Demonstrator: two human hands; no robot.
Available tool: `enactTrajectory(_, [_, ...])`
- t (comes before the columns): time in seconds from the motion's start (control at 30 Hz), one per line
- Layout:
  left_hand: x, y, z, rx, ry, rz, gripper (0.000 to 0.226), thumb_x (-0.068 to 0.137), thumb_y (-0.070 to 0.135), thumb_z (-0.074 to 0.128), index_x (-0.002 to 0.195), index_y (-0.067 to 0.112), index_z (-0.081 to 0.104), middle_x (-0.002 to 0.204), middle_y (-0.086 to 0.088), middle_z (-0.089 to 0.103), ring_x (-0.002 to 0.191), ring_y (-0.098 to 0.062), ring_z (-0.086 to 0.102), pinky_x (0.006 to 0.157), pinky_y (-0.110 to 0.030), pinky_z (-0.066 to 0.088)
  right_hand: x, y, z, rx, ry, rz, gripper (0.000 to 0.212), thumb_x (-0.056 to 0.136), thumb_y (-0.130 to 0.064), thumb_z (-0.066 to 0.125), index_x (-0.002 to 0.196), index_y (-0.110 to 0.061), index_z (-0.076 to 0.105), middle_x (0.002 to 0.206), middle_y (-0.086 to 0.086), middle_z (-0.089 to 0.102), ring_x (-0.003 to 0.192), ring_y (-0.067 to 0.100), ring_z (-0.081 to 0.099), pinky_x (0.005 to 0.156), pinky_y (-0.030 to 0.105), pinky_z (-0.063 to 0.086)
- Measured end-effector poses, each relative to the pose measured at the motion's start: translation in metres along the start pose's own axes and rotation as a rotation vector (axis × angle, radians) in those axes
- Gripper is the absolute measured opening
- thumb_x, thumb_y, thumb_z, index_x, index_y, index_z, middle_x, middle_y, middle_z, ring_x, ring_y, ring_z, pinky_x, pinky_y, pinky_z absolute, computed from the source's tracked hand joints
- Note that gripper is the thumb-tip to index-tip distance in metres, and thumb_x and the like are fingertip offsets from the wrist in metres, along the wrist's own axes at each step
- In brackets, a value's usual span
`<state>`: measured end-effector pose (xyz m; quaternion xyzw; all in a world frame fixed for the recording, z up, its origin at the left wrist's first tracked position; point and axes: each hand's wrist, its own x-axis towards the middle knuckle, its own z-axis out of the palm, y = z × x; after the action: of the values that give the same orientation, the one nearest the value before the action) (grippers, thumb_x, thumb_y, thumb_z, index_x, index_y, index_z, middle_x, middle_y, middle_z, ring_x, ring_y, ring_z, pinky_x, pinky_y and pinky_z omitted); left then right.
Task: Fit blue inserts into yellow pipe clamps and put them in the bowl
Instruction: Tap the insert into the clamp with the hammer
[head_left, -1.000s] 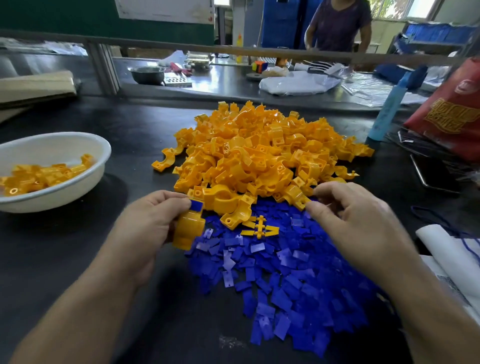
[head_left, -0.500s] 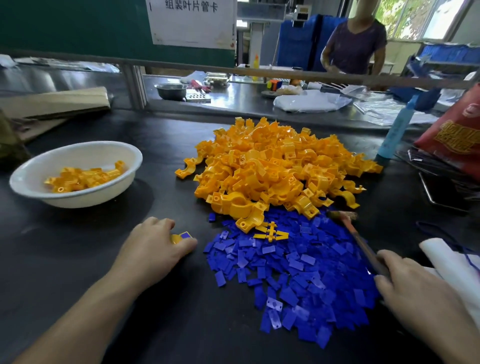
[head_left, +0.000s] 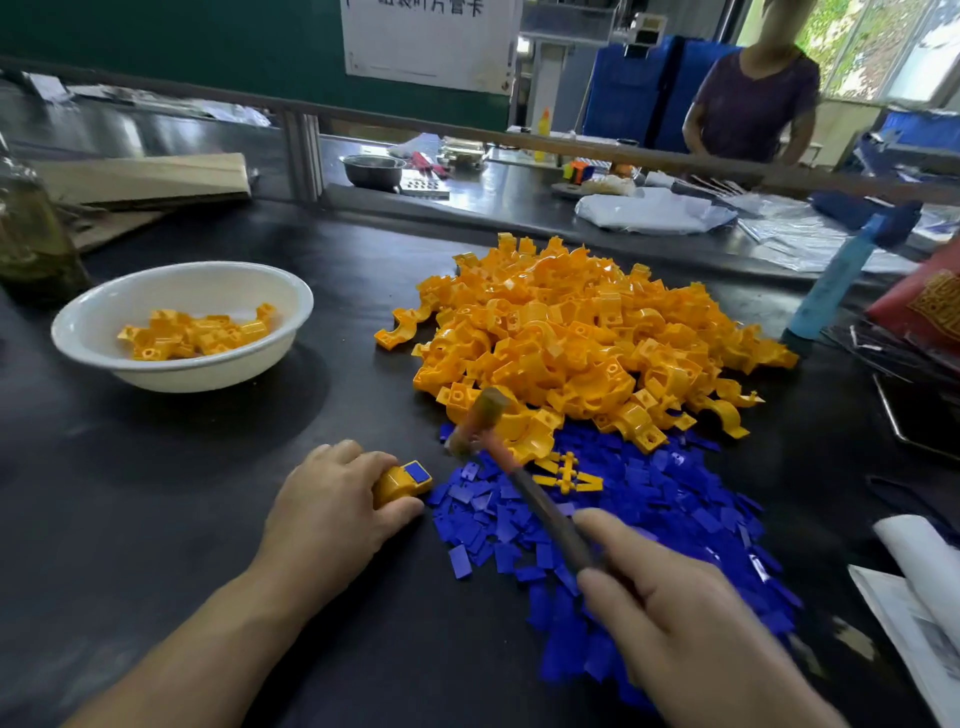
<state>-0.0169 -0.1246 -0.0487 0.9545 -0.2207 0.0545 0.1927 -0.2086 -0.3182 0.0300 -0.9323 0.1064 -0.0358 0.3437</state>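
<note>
My left hand (head_left: 332, 512) presses a yellow pipe clamp (head_left: 399, 483) flat on the black table, a blue insert (head_left: 417, 472) showing in its end. My right hand (head_left: 675, 613) grips the handle of a small hammer (head_left: 480, 418), whose blurred head hangs above and just right of the clamp. A big heap of yellow clamps (head_left: 576, 332) lies behind, and a spread of loose blue inserts (head_left: 623, 519) lies under the hammer. The white bowl (head_left: 130, 374) at the left holds several clamps.
A yellow cross-shaped sprue (head_left: 566, 475) lies on the inserts. A blue bottle (head_left: 831, 280) and red bag (head_left: 924, 301) stand at the right, papers (head_left: 914, 587) at the near right, a jar (head_left: 31, 239) at far left. A person (head_left: 753, 98) stands beyond the rail.
My left hand set the clamp down on the table and holds it there. My right hand picked up the hammer and swung its head left, over toward the clamp.
</note>
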Motion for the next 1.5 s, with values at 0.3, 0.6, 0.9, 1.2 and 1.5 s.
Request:
enactTrajectory(0.3, [0.004, -0.004, 0.005, -0.036, 0.029, 0.019, 0.05, 0.079, 0.068, 0.059, 0.12, 0.038, 0.061, 0.096, 0.017, 0.051, 0.094, -0.006, 0.042, 0.074, -0.026, 0.036, 0.022, -0.01, 0.033, -0.252, -0.083, -0.05, 0.043, 0.099, -0.042, 0.037, 0.139, -0.044, 0.02, 0.122, -0.013, 0.052, 0.112, 0.008, 0.052, 0.095, 0.027, 0.043])
enactTrajectory(0.6, [0.003, -0.006, 0.007, -0.032, 0.034, 0.014, 0.053, 0.079, 0.069, 0.057, 0.123, 0.038, 0.059, 0.1, 0.016, 0.052, 0.098, -0.007, 0.042, 0.077, -0.026, 0.036, 0.03, -0.015, 0.038, -0.296, 0.061, -0.125, 0.051, 0.098, -0.045, 0.037, 0.143, -0.048, 0.014, 0.114, -0.019, 0.052, 0.102, 0.005, 0.055, 0.087, 0.022, 0.047])
enactTrajectory(0.9, [0.003, -0.005, 0.005, -0.029, 0.031, 0.009, 0.054, 0.079, 0.07, 0.057, 0.122, 0.038, 0.06, 0.104, 0.016, 0.054, 0.101, -0.007, 0.043, 0.08, -0.025, 0.038, 0.025, -0.009, 0.017, -0.214, 0.038, -0.069, 0.039, 0.094, -0.042, 0.048, 0.127, -0.055, 0.031, 0.101, -0.022, 0.057, 0.093, -0.002, 0.054, 0.079, 0.015, 0.045])
enactTrajectory(1.2, [-0.003, -0.001, 0.002, 0.202, 0.051, 0.145, 0.056, 0.095, 0.059, 0.037, 0.148, 0.041, 0.034, 0.116, 0.011, 0.05, 0.112, -0.013, 0.044, 0.092, -0.027, 0.037, 0.002, 0.062, -0.018, -0.302, 0.615, 0.289, 0.048, 0.077, -0.01, 0.07, 0.119, -0.031, 0.058, 0.083, -0.005, 0.064, 0.067, 0.014, 0.059, 0.059, 0.032, 0.047])
enactTrajectory(1.5, [0.016, 0.002, -0.034, -0.578, 0.018, -0.275, 0.022, 0.094, 0.053, 0.052, 0.096, 0.034, 0.063, 0.088, 0.008, 0.067, 0.077, -0.013, 0.063, 0.062, -0.033, 0.048, -0.023, 0.102, -0.034, -0.524, 0.481, 0.515, 0.044, 0.086, -0.016, 0.056, 0.128, -0.027, 0.048, 0.1, 0.003, 0.057, 0.099, 0.03, 0.058, 0.079, 0.039, 0.046])
